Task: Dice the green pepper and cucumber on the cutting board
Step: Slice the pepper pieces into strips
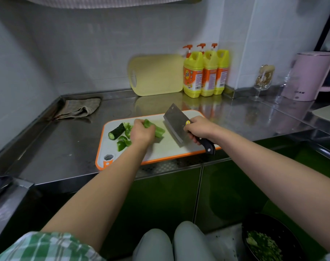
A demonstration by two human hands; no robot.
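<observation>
A white cutting board with an orange rim (160, 149) lies on the steel counter. My left hand (142, 133) grips a bundle of light green cucumber strips (156, 129) near the board's middle. A dark cucumber stub (116, 131) and several green pepper chunks (124, 141) lie at the board's left. My right hand (197, 129) holds the black handle of a cleaver (176, 122), whose blade is tilted, edge on the board, just right of the strips.
A yellow board (156, 75) leans on the back wall beside three yellow detergent bottles (205, 72). A folded cloth (79, 108) lies back left. A wine glass (263, 80) and pink kettle (311, 76) stand right. A black bowl of diced greens (264, 242) sits low right.
</observation>
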